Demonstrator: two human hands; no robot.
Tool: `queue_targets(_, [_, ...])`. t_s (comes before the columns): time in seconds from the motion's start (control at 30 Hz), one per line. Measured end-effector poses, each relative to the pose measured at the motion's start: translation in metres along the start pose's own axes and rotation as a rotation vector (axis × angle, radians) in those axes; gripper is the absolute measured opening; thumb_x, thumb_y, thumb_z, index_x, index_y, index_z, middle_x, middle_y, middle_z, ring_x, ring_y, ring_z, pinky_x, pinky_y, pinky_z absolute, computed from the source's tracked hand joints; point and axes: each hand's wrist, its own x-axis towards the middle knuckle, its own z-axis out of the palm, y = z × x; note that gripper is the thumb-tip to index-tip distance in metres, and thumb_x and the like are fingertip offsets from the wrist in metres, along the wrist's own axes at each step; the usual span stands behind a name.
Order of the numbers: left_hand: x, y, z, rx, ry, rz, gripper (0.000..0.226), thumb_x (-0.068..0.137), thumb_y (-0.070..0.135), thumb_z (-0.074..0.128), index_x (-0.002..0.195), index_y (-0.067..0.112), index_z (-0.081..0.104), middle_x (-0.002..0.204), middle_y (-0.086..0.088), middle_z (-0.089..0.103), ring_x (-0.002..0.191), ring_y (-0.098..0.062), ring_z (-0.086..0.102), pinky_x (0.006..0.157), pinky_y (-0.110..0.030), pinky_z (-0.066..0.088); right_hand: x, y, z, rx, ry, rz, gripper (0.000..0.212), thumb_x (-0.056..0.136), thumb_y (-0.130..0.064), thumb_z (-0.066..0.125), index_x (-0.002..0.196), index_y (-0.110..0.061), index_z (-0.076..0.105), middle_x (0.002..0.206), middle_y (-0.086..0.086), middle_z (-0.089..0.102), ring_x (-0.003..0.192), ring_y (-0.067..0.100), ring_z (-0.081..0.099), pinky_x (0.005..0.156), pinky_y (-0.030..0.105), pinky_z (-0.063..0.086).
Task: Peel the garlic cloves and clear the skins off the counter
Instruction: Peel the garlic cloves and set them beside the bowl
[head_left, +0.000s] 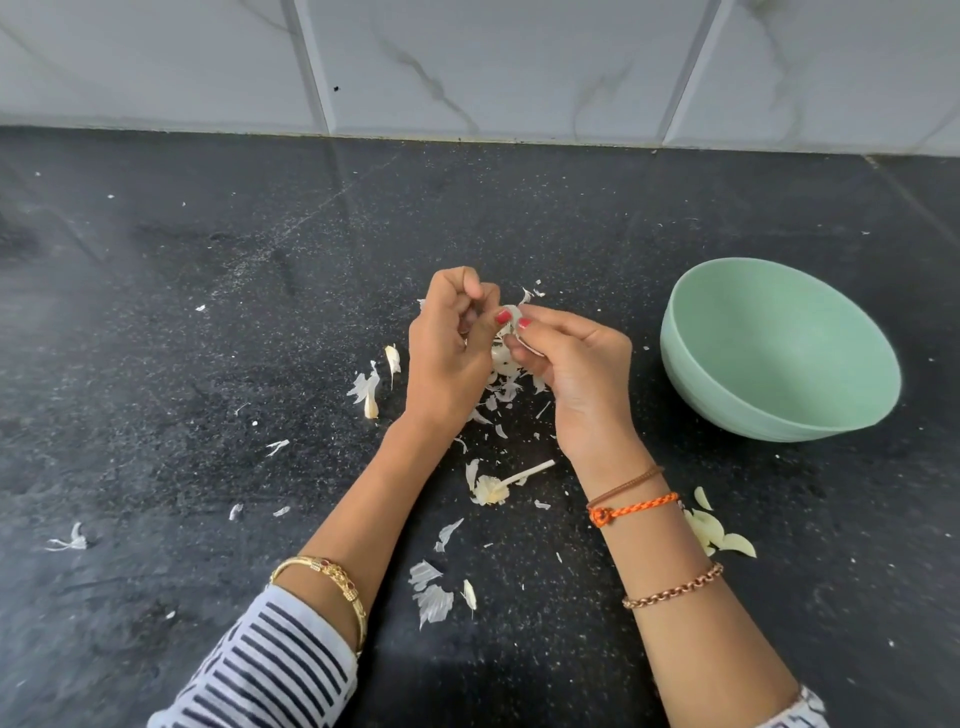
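Both the left hand and right hand have fingers pinched on the garlic clove left of the bowl; honestly a hard tug could flick skins farther across the table.

Person's wearing striped black-white sleeve w/ gold bangle just above it; orange cord & copper chain circling right wrist; red nails.

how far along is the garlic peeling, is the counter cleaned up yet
Partly done. A few peeled cloves lie by the right wrist, and the stripped garlic stem lies between the forearms. In hand: the left hand and right hand pick at a clove above the counter. Left: papery skins litter the black counter, and the green bowl looks empty.
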Motion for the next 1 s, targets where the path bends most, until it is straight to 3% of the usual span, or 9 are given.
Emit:
queue_targets(0.2, [-0.01, 0.01, 0.01, 0.133, 0.019, 0.147, 0.043, 0.082, -0.003, 0.052, 0.082, 0.035, 0.032, 0.077, 0.014, 0.046, 0.072, -0.004, 0.043, 0.069, -0.014, 0.037, 0.003, -0.001, -0.003, 0.02, 0.113, -0.024, 0.014, 0.082, 0.01, 0.06, 0.084, -0.001, 0.069, 0.072, 0.005, 0.067, 0.057, 0.006, 0.064, 0.057, 0.016, 0.052])
queue_targets(0.33, [-0.003, 0.006, 0.0, 0.112, 0.049, 0.026, 0.025, 0.088, 0.013, 0.049, 0.095, 0.036, 0.043, 0.084, 0.012, 0.048, 0.078, -0.012, 0.047, 0.072, -0.026, 0.042, 0.001, -0.001, 0.0, -0.052, 0.022, -0.042, 0.016, 0.084, 0.007, 0.059, 0.093, -0.001, 0.069, 0.072, 0.002, 0.067, 0.059, 0.004, 0.063, 0.058, 0.015, 0.051])
queue_targets(0.47, [-0.003, 0.005, -0.001, 0.114, 0.037, -0.078, 0.018, 0.088, 0.022, 0.047, 0.096, 0.038, 0.05, 0.085, 0.016, 0.054, 0.079, -0.01, 0.048, 0.07, -0.024, 0.039, 0.003, 0.0, -0.002, -0.073, -0.025, -0.022, 0.019, 0.086, 0.005, 0.057, 0.092, -0.009, 0.069, 0.076, -0.001, 0.067, 0.065, 0.004, 0.062, 0.063, 0.015, 0.052])
queue_targets(0.67, [-0.002, 0.007, 0.0, 0.082, 0.039, -0.114, 0.015, 0.086, 0.017, 0.054, 0.091, 0.03, 0.059, 0.086, 0.019, 0.06, 0.072, 0.002, 0.051, 0.067, -0.017, 0.04, 0.003, 0.0, -0.004, -0.099, -0.039, -0.028, 0.022, 0.086, 0.005, 0.057, 0.088, -0.013, 0.069, 0.077, -0.003, 0.067, 0.066, 0.002, 0.062, 0.065, 0.015, 0.052])
queue_targets(0.83, [-0.002, 0.01, -0.001, -0.008, 0.077, -0.143, 0.017, 0.084, 0.011, 0.06, 0.087, 0.027, 0.061, 0.08, 0.012, 0.063, 0.071, -0.001, 0.056, 0.068, -0.025, 0.046, 0.005, 0.004, -0.005, -0.161, -0.024, -0.1, 0.021, 0.086, 0.006, 0.057, 0.095, -0.009, 0.069, 0.078, -0.003, 0.067, 0.065, 0.0, 0.062, 0.061, 0.013, 0.05])
queue_targets(1.0, [-0.002, 0.013, -0.001, -0.084, 0.082, -0.169, 0.016, 0.079, 0.009, 0.062, 0.085, 0.024, 0.063, 0.078, 0.011, 0.064, 0.071, 0.0, 0.058, 0.068, -0.019, 0.048, 0.007, 0.009, -0.006, -0.194, -0.02, -0.163, 0.021, 0.087, 0.006, 0.057, 0.101, -0.005, 0.067, 0.082, -0.002, 0.066, 0.068, 0.0, 0.062, 0.063, 0.014, 0.05])
